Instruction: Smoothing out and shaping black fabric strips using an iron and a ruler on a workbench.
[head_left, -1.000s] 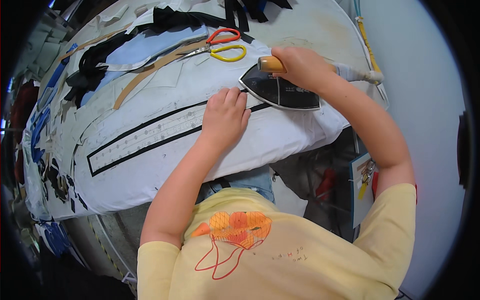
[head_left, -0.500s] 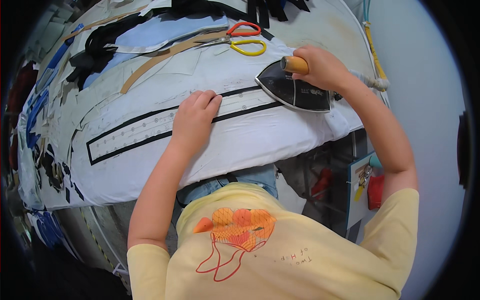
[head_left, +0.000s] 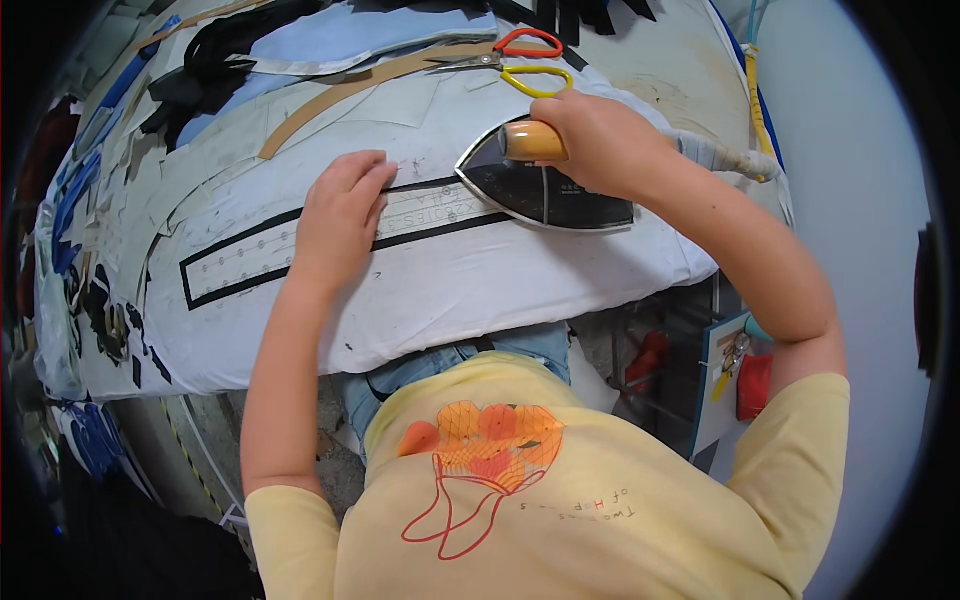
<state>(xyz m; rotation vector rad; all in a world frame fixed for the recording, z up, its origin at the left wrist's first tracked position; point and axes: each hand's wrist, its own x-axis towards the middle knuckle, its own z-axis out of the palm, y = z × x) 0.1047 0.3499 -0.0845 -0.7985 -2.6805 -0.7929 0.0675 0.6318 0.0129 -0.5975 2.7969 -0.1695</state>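
My right hand (head_left: 610,145) is wrapped round the wooden handle (head_left: 532,141) of a dark, pointed clothes iron (head_left: 570,200). The iron's tip faces left, over the right part of a long strip. That strip is a pale template (head_left: 420,210) with rows of small round marks, bordered by black fabric (head_left: 300,278). My left hand (head_left: 340,215) lies across the strip left of the iron, its fingers stretched out and slightly curled at the far edge. Whatever lies under the iron is hidden.
Beyond the strip lie scissors (head_left: 535,68) with a red and a yellow handle loop, a curved brown strip (head_left: 330,100), light blue fabric (head_left: 350,42) and black cloth pieces (head_left: 215,45). White cloth (head_left: 430,290) covers the table. A wrapped cord (head_left: 725,155) trails right from the iron.
The iron has slid left along the strip in my right hand. My left hand has shifted left too, showing more of the strip between them. The view has moved slightly.
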